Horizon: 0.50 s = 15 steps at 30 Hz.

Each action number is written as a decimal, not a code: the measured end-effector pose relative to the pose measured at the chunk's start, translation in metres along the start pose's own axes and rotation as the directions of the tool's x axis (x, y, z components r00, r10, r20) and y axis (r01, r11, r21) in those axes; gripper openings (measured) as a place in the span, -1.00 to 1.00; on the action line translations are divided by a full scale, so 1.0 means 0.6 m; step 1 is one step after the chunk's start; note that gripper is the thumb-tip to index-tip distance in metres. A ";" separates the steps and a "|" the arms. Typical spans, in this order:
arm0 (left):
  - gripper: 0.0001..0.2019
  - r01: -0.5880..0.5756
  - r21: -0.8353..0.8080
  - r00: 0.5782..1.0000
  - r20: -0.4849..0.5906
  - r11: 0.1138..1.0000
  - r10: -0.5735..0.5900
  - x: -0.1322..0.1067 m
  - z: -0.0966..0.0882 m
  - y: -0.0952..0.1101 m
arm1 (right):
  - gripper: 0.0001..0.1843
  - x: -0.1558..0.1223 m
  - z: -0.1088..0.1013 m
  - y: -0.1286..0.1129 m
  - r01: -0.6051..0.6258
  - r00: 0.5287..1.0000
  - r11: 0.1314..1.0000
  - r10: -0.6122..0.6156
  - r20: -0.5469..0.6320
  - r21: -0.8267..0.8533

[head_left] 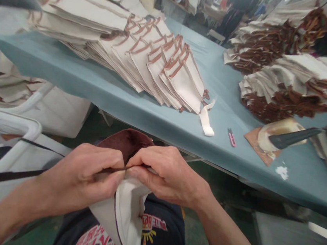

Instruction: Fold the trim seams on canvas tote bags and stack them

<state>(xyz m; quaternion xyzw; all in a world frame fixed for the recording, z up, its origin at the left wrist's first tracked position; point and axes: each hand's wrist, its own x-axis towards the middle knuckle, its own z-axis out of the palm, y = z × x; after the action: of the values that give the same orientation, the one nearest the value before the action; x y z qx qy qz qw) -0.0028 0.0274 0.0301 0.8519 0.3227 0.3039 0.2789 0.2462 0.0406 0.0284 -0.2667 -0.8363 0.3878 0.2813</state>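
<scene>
My left hand [95, 173] and my right hand [163, 173] meet in front of my body, thumbs and fingers pinching the seam of a fabric piece. That fabric piece [131, 213] has a white part with a dark edge hanging down below my hands. Its dark reddish-brown part [127, 140] stands up behind my fingers. The two pinches nearly touch each other, so the exact spot being gripped is hidden. Beneath the cloth is a dark garment with printed lettering.
On the blue table [77, 77] lie overlapping white pieces with brown trim [169, 68]. To their right are a white strip [206, 119], pink thread snips [231, 138] and an iron [282, 136]. Brown-and-white fabric stacks [288, 89] stand at right. A white plastic chair [9, 124] is at left.
</scene>
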 end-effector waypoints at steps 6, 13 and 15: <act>-0.65 0.075 -0.364 0.990 -0.084 0.929 -0.113 0.001 0.021 0.019 | -0.52 0.018 0.024 0.032 -0.174 0.985 0.739 0.121 0.126 0.651; -0.73 0.165 -0.525 0.981 0.002 0.835 -0.193 0.014 0.024 0.020 | -0.46 0.002 0.019 0.036 -0.286 0.956 0.558 0.224 0.191 0.779; -0.73 0.205 -0.463 0.978 0.067 0.863 -0.196 0.021 0.010 0.014 | -0.48 0.005 0.001 0.035 -0.266 0.962 0.603 0.219 0.165 0.752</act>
<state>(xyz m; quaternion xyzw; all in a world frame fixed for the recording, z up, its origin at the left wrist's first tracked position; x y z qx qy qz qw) 0.0121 0.0294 0.0362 0.7241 0.3241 0.3344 0.5087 0.2488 0.0539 0.0122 -0.2219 -0.5551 0.7476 0.2893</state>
